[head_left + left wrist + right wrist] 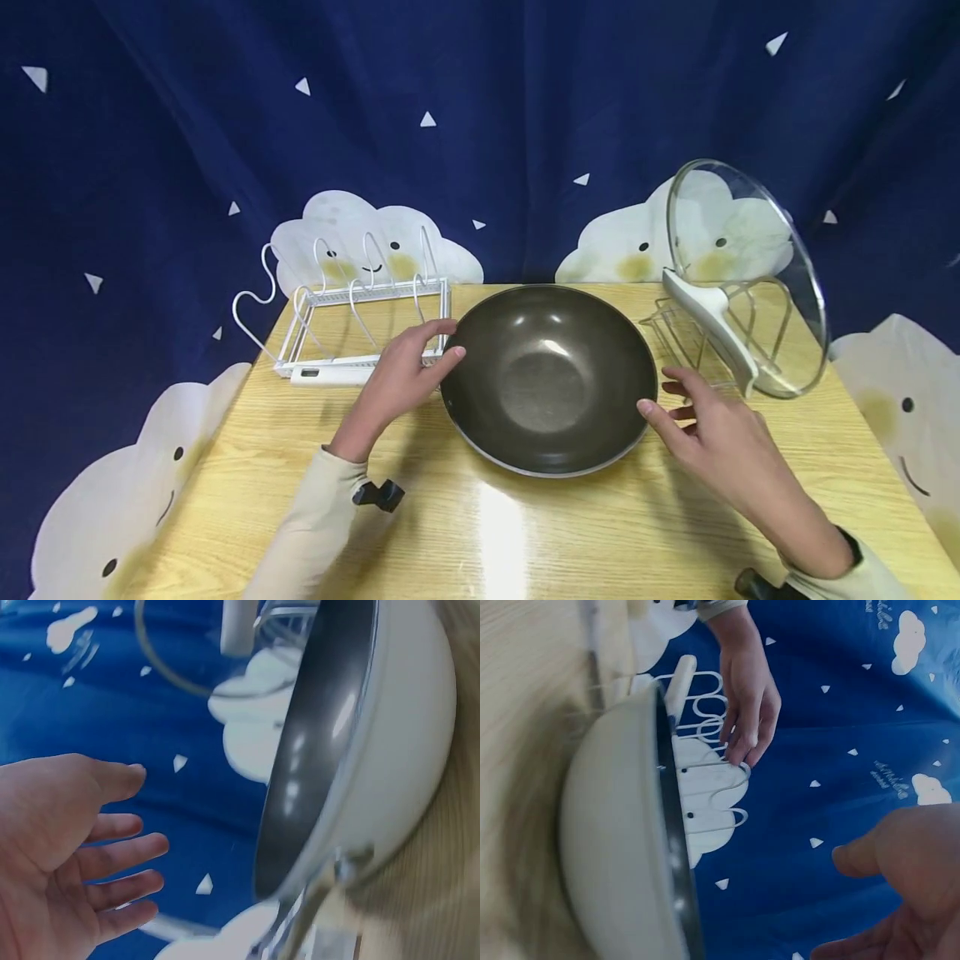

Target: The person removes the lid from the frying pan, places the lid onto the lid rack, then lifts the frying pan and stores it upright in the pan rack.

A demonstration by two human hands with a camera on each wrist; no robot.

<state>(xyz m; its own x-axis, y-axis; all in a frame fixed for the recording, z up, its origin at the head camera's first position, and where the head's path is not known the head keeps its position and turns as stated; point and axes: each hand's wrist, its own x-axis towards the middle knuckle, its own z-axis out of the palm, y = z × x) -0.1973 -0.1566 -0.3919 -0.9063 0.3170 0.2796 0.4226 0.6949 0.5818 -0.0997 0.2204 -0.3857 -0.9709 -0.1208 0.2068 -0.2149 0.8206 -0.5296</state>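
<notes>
A dark-coated wok (543,383) with a pale outer wall (420,705) sits upright in the middle of the wooden table. Its white handle (330,375) points left, passing behind my left hand (408,367). That hand hovers above the handle beside the left rim, fingers extended and relaxed; the left wrist view shows it apart from the wok, holding nothing. My right hand (720,433) is near the right rim with its fingers loosely bent and nothing between them. From the right wrist view, a gap separates the right hand from the wok wall (619,825).
A white wire rack (367,287) stands at the table's back left, close behind the wok handle. At the back right, a glass lid (806,275) with a white handle (708,321) leans upright in a metal wire stand (663,321). A dark blue curtain (517,125) hangs behind the table.
</notes>
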